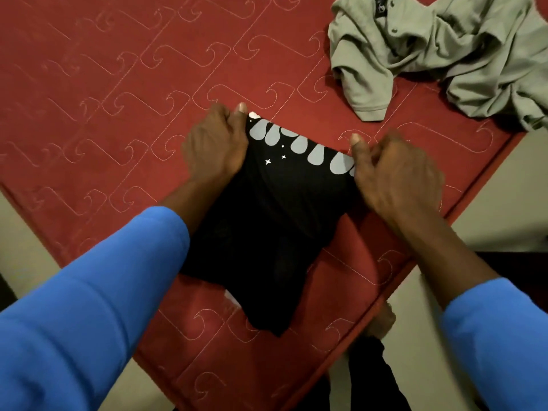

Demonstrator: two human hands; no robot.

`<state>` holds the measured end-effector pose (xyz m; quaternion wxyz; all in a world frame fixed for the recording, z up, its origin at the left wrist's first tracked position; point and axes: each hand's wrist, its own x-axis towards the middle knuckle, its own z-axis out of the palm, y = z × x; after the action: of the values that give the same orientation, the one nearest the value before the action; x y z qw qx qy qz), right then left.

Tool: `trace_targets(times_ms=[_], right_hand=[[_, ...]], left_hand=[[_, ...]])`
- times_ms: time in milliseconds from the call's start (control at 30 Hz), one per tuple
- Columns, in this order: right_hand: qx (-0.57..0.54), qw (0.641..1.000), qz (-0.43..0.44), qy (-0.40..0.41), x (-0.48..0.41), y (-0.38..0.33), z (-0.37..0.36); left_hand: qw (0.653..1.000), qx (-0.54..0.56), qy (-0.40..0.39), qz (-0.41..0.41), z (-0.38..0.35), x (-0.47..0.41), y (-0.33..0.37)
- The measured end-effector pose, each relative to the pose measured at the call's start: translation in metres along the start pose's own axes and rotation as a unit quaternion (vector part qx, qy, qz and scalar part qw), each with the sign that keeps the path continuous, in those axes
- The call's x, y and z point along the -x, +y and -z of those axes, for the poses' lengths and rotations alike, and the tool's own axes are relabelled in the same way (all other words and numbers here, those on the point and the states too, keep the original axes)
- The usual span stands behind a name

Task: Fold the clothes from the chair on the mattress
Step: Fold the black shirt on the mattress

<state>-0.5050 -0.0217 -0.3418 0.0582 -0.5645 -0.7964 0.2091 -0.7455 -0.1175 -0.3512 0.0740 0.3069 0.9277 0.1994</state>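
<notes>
A black garment (267,221) with a row of grey rounded shapes and small white stars lies partly folded on the red quilted mattress (89,99). My left hand (215,145) pinches its far left corner, thumb on top. My right hand (391,170) pinches the far right corner the same way. Both hands hold the far edge taut between them. A crumpled grey-green shirt (439,51) with buttons lies on the mattress at the upper right, apart from both hands.
The mattress edge runs diagonally along the right and the lower left, with pale floor (504,203) beyond it. My foot (381,320) stands on the floor by the near edge. Blue sleeves cover both forearms.
</notes>
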Motion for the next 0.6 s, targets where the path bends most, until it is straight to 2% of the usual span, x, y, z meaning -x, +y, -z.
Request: trace_targets(times_ms=[67,167,300,400,500,600], right_hand=[[0.062,0.996,-0.058,-0.026,0.014,-0.01,0.001],[0.049,0.996,-0.042,-0.058,0.04,-0.026,-0.015],[0.033,0.998,-0.049,-0.01,0.046,-0.02,-0.029],[0.001,0.996,-0.089,0.001,0.048,-0.014,-0.022],[-0.056,0.983,-0.156,-0.079,0.069,-0.021,-0.016],[-0.119,0.969,-0.144,-0.159,0.098,-0.025,-0.018]], left_hand=[[0.998,-0.062,0.011,0.013,0.001,0.012,-0.008],[0.997,-0.08,0.01,0.013,-0.001,0.021,-0.017],[0.998,-0.055,0.021,0.002,0.009,0.014,-0.029],[0.997,-0.061,-0.037,-0.001,0.015,0.02,-0.034],[0.997,-0.042,-0.056,0.032,0.019,0.037,-0.035],[0.996,-0.027,-0.07,0.043,0.024,0.052,-0.043]])
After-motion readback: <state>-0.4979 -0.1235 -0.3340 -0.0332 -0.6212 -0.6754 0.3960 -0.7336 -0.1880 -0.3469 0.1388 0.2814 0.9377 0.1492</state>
